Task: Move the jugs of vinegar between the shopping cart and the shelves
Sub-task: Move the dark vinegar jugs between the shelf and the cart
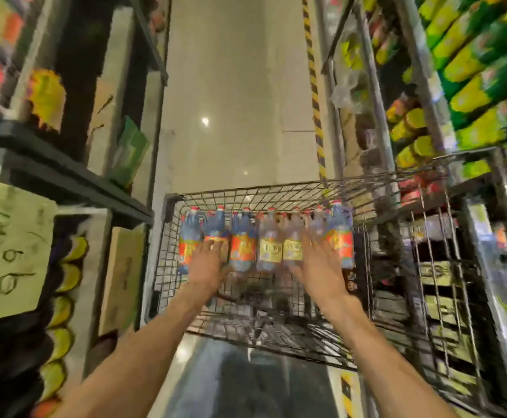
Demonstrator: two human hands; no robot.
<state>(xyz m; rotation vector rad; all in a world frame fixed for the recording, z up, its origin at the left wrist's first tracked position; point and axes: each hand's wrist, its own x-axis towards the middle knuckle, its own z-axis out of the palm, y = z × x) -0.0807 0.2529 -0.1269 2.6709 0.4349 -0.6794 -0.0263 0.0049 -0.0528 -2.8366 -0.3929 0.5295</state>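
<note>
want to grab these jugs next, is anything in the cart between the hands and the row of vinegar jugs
Nothing visible is in the way. The left hand and right hand already reach over the near rim of the cart, fingers spread right at the row of jugs at its far end. Blur hides whether they touch.

Both bare forearms outstretched, left hand (208,260) and right hand (318,267) with fingers spread, palms down.

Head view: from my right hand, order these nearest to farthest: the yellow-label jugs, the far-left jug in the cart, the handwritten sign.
From the right hand:
1. Yellow-label jugs, just left of it.
2. Far-left jug, across the cart.
3. Handwritten sign, on the left shelving.
</note>
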